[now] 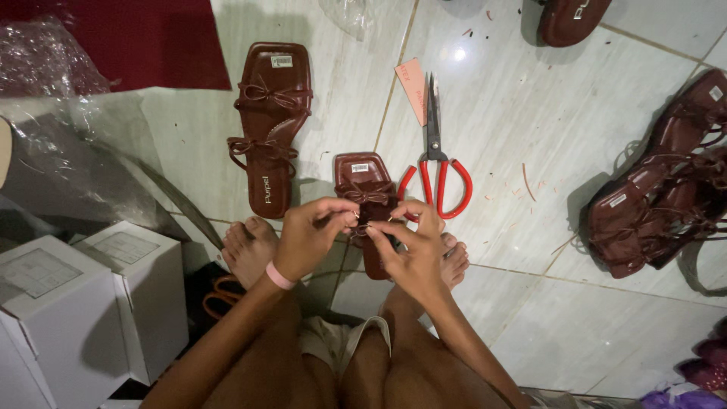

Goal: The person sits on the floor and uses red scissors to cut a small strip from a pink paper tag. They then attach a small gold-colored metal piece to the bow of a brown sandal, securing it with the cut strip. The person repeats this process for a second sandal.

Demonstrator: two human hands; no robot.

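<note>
Bare knees fill the bottom centre of the frame, with white cardboard boxes [83,303] stacked at lower left. Above the knees, the left hand [310,238], a pink band on its wrist, pinches the thin strap of a brown sandal [367,189] between thumb and forefinger. Just beside it, the right hand [413,246] pinches the same strap with fingertips closed. That sandal lies on the pale tiled floor [530,318] at the frame's centre, partly hidden by both hands. Its mate [270,125] lies to the upper left. Red-handled scissors [437,163] rest right of centre, closed. More brown sandals [659,197] pile at the right edge.
</note>
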